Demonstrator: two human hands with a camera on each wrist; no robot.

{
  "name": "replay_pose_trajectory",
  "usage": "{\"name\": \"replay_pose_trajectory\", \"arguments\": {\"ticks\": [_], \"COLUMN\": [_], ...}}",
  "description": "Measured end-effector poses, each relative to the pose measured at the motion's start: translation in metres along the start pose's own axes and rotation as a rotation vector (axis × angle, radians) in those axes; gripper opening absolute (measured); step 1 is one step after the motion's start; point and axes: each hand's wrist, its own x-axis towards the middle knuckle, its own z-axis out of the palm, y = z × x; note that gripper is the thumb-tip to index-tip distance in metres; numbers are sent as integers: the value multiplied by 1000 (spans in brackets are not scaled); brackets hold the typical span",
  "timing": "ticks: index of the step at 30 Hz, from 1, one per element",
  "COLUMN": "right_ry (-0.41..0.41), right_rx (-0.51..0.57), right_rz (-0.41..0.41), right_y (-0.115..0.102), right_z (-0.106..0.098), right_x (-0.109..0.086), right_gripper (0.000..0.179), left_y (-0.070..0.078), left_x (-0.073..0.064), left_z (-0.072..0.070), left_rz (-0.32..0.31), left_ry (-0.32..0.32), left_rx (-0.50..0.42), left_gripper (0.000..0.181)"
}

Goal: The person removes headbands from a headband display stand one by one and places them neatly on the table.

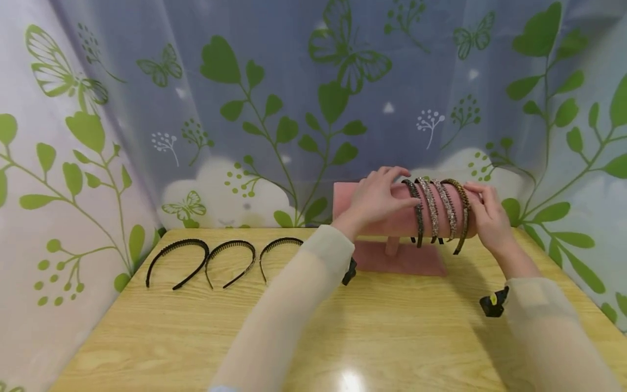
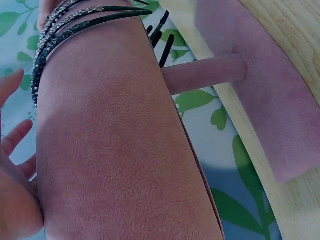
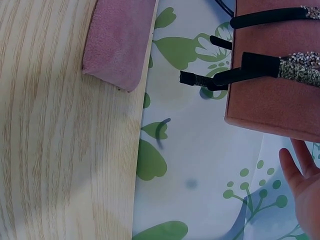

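Observation:
A pink plush roll stand (image 1: 387,226) carries several headbands side by side on its right half. The leftmost is a dark glittery headband (image 1: 419,218), then come two sparkling silvery ones, and a gold-brown braided headband (image 1: 463,204) sits nearest the right end. My left hand (image 1: 376,197) is over the roll with fingers spread, its thumb close to the dark headband; in the left wrist view those fingers are apart and grip nothing. At the roll's right end, my right hand (image 1: 490,220) has its fingertips by the gold-brown headband. Whether they touch it cannot be told.
Three thin black toothed headbands lie in a row on the wooden table: a left one (image 1: 191,243), a middle one (image 1: 252,256) and a right one (image 1: 266,250) partly behind my left sleeve. The stand's flat pink base (image 1: 406,264) rests near a patterned curtain (image 1: 274,65).

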Motion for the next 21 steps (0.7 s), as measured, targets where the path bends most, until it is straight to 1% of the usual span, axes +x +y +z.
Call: {"name": "replay_pose_trajectory", "arguments": {"ticks": [2, 6, 9, 13, 16, 18, 21], "right_ry": [0, 12, 24, 15, 10, 11, 20], "right_rx": [-1, 1, -1, 0, 3, 7, 9], "right_rz": [-1, -10, -15, -14, -10, -9, -8], "right_y": [0, 1, 2, 1, 0, 0, -1], "right_z": [0, 1, 1, 0, 0, 1, 4], "right_x": [2, 2, -2, -2, -1, -1, -1], "right_gripper": [40, 39, 38, 39, 39, 40, 39], "left_y": [1, 4, 6, 7, 7, 6, 3], "left_x": [3, 6, 5, 4, 4, 4, 3], "left_z": [1, 8, 13, 14, 13, 12, 10], "left_rz": [-7, -29, -32, -46, -44, -32, 5], "left_ry": [-5, -5, 1, -7, -22, -35, -49], "left_rx": [49, 159, 215, 222, 224, 230, 255], "left_gripper": [65, 73, 77, 76, 72, 70, 67]}}
